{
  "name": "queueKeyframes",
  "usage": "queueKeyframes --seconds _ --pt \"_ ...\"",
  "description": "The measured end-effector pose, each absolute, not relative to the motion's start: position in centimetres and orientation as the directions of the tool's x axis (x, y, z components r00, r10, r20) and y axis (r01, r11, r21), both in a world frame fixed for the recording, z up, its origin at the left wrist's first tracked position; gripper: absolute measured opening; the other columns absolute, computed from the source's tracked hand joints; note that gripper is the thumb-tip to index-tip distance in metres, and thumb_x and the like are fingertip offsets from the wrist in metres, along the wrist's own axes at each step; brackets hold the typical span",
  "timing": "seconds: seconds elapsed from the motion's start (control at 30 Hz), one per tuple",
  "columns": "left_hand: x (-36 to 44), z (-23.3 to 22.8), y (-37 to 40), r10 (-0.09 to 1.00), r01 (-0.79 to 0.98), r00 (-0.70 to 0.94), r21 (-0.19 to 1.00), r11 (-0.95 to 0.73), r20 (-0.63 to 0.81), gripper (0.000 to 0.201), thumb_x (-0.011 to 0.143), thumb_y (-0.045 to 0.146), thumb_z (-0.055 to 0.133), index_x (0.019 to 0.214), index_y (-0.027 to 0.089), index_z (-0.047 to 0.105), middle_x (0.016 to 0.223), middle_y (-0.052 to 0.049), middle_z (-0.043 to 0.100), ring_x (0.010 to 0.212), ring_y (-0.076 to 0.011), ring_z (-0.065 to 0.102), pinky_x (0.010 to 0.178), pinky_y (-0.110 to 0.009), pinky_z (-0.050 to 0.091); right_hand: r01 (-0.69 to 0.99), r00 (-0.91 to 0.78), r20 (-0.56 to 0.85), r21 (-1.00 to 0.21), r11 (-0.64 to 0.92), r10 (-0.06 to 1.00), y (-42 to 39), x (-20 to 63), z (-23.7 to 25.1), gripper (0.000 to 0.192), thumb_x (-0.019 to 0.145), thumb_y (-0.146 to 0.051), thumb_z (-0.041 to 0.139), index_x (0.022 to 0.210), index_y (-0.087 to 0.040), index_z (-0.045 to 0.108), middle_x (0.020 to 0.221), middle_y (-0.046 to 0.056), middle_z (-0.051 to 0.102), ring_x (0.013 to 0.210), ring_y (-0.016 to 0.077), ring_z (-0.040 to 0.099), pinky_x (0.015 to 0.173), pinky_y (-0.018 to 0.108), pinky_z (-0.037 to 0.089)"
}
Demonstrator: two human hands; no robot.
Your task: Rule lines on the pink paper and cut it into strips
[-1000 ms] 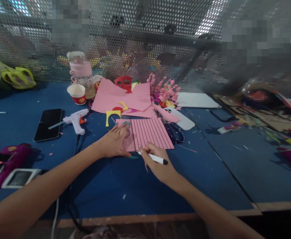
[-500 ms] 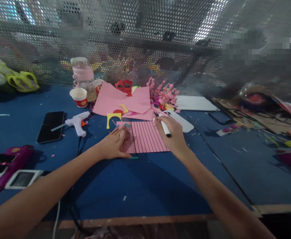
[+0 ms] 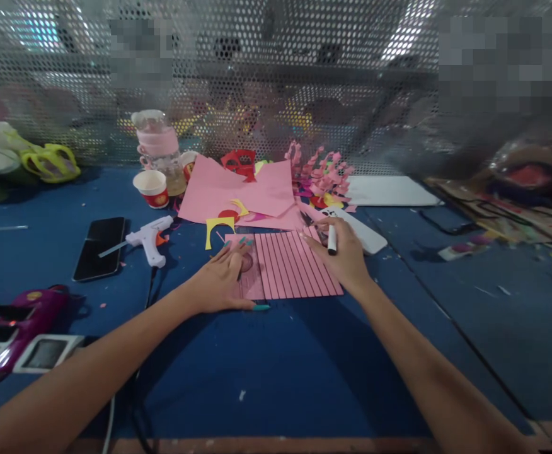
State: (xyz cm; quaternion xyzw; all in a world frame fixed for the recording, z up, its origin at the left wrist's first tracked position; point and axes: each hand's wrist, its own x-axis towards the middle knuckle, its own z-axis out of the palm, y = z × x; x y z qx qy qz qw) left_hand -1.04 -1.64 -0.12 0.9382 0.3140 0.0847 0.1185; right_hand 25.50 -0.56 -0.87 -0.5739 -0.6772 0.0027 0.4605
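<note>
My left hand lies spread with its fingers apart, pressing a clear ruler-like template onto a pink sheet. The template covers the sheet's left part and shows a round shape under my fingers. Slanted, roughly parallel dark lines run across the rest of the sheet. My right hand is closed around a white marker with a black end, by the sheet's upper right edge. Its writing tip is hidden, so whether it touches the sheet I cannot tell.
Larger pink paper, yellow scraps and pink paper flowers lie behind the sheet. A glue gun, black phone, paper cup and bottle stand left. A white phone-like object lies right.
The camera view has shifted slightly. My right hand has drawn rightward, the marker stands more upright, and more of the sheet's lined right side shows. My left hand stays on the template.
</note>
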Motion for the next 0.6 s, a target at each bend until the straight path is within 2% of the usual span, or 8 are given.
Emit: queueKeyframes --seconds 0.23,0.4,0.6 --pt "-1.1 0.1 -1.7 0.594 0.549 0.799 0.288 -0.784 0.094 0.099 0.074 0.074 0.043 0.139 0.006 0.012 0.148 -0.026 0.019 0.138 -0.0291 0.008 0.114 -0.046 0.015 0.763 0.09 0.638 -0.538 0.359 0.765 -0.8 25.0 -0.9 0.022 0.075 -0.036 0.06 0.09 -0.025 0.049 0.086 0.006 0.059 0.084 0.0259 0.056 0.079 0.046 0.043" --pt "-1.1 0.1 -1.7 0.587 0.544 0.804 0.282 -0.791 0.094 0.101 0.075 0.073 0.043 0.14 0.005 0.006 0.148 -0.028 0.016 0.138 -0.0285 0.006 0.114 -0.047 0.015 0.686 0.077 0.605 -0.609 0.398 0.793 -1.4 24.7 0.1 0.024 0.076 -0.031 0.061 0.096 -0.025 0.049 0.095 0.006 0.058 0.089 0.0235 0.057 0.08 0.042 0.045" --pt "-1.1 0.1 -1.7 0.581 0.541 0.807 0.266 -0.798 0.101 0.099 0.076 0.069 0.047 0.14 0.007 0.007 0.148 -0.027 0.018 0.138 -0.0295 0.006 0.114 -0.048 0.016 0.674 0.105 0.523 -0.663 0.326 0.846 -0.9 26.0 -0.3 0.039 0.069 -0.039 0.068 0.097 -0.025 0.045 0.097 0.006 0.057 0.09 0.0254 0.059 0.078 0.044 0.048"
